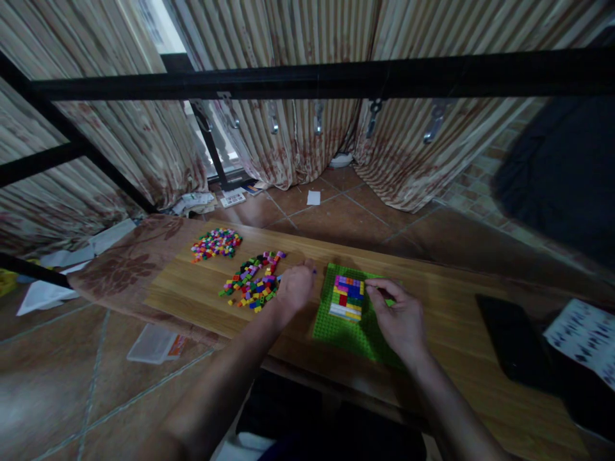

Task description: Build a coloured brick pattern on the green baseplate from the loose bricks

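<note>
A green studded baseplate (331, 333) lies on the wooden board, with a flat block of toy bricks (343, 299) built on it in purple, blue, yellow, red, green and white. At the block's upper right edge, the thumb and forefinger of my right hand (398, 315) are pinched together; what is between them is too small to make out. My left hand (295, 286) is closed over the wood between the baseplate and a spread of loose bricks (252, 282). A tiny bluish-purple spot shows by its fingertips, possibly a brick, but its fingers are mostly hidden.
A second heap of small bricks (217, 244) sits farther left on the board (182, 285). To the right lie a black flat object (516, 342) and a printed sheet (586, 336). A black metal bar (307, 81) with hooks crosses above. A clear plastic lid (152, 344) is on the floor.
</note>
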Available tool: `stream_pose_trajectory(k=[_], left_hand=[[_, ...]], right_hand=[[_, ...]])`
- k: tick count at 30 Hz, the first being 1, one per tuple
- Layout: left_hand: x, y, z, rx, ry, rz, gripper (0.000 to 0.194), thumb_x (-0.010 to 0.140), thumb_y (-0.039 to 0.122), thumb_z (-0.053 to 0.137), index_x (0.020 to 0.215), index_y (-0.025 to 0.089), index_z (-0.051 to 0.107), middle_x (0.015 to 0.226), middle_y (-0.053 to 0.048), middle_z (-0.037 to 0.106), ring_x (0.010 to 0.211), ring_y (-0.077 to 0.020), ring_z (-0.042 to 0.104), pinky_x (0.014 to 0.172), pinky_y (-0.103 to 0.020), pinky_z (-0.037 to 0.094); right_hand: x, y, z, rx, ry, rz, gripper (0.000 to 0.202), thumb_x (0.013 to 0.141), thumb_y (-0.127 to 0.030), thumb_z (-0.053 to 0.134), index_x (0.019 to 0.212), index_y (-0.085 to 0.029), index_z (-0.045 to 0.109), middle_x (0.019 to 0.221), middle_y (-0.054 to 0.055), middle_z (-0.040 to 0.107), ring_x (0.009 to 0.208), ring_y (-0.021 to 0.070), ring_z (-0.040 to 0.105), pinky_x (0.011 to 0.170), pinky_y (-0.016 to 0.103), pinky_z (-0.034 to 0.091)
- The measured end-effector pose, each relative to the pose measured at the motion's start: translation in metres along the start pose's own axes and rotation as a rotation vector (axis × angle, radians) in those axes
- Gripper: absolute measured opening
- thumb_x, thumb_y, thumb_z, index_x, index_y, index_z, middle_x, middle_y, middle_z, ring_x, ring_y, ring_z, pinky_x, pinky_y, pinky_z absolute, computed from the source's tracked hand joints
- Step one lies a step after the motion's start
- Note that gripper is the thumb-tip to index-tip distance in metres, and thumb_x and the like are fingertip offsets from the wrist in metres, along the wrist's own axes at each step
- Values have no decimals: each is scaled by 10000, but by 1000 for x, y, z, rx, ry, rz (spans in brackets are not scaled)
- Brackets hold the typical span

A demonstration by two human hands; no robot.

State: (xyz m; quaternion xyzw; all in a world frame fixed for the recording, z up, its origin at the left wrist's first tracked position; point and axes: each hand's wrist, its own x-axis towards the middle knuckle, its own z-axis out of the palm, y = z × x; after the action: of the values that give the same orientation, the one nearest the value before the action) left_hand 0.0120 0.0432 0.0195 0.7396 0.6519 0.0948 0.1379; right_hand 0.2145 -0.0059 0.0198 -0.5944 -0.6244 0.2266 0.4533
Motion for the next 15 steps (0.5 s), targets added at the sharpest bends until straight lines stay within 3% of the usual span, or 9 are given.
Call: stream_pose_trajectory(k=[2, 6, 8, 11, 15], left_hand=[[-18, 2, 2, -113, 42, 18, 190, 897, 205, 472, 1018, 164, 613, 894, -62, 701, 825, -168, 663, 755, -251, 496], [-43, 7, 20, -820, 158, -60, 145, 790, 174, 600, 921, 155, 659, 887, -32, 711, 797, -135, 658, 738, -224, 512], [-47, 9, 28, -991, 163, -128, 181, 776, 180, 613, 936, 149, 691, 893, -39, 723, 797, -142, 664, 743, -237, 521], [-46, 16, 28, -1030, 127, -150, 211, 801, 217, 593, 958, 152, 719, 858, -37, 733, 755, -150, 661, 693, -240, 522], [-44, 26, 19, -893, 88, -132, 292, 811, 144, 531, 1047, 150, 703, 852, -31, 733, 713, -138, 652, 650, -220, 507]], right_hand=[[-1, -2, 2, 18, -3, -10, 252, 861, -394, 520, 888, -218, 699, 896, 42, 683, 820, 185, 624, 747, 318, 490], [-5, -2, 8, 55, -30, -30, 241, 857, -391, 528, 912, -229, 697, 935, 47, 691, 858, 193, 629, 769, 334, 498], [-6, 0, 9, 69, -29, -25, 229, 853, -383, 535, 912, -230, 695, 943, 47, 693, 868, 194, 631, 786, 342, 498], [-8, 2, 8, 78, -16, 8, 230, 854, -388, 540, 898, -221, 693, 932, 48, 690, 849, 191, 633, 779, 339, 498], [-11, 4, 2, 80, 6, 37, 243, 854, -396, 541, 891, -211, 695, 911, 49, 685, 827, 189, 630, 753, 329, 496]])
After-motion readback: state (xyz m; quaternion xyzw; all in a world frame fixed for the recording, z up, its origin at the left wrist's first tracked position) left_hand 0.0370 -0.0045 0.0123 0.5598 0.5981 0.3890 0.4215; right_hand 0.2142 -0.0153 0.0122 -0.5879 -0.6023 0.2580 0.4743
